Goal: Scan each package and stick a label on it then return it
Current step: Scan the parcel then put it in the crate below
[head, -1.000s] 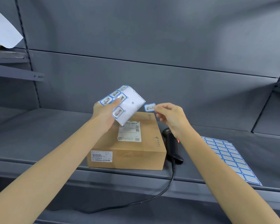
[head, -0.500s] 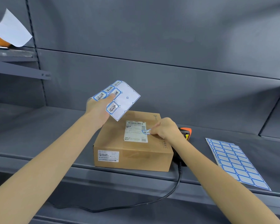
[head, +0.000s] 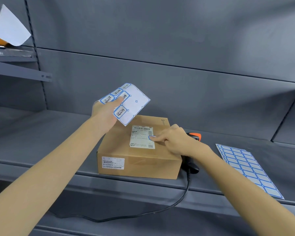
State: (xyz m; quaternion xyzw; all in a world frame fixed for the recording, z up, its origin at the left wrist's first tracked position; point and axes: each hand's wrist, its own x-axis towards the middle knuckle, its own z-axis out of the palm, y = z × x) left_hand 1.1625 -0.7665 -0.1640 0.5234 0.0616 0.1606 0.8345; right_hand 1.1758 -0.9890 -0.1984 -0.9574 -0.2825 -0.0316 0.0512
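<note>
In the head view, a closed cardboard package (head: pixel 138 150) is seen resting on a grey shelf (head: pixel 41 150); its contents are hidden. A small blue-edged label (head: pixel 151 137) is pressed onto the white shipping slip (head: pixel 142 137) on the package top by the curled fingers of the right hand (head: pixel 174 142). A partly used label sheet (head: pixel 126 103), bearing handwritten characters too small to be read, is held above and left of the package by the left hand (head: pixel 106 113). Behind the right hand a black-and-orange scanner (head: pixel 193 151) is partly hidden. To its right, a full sheet of blank labels (head: pixel 249 169) is laid flat.
</note>
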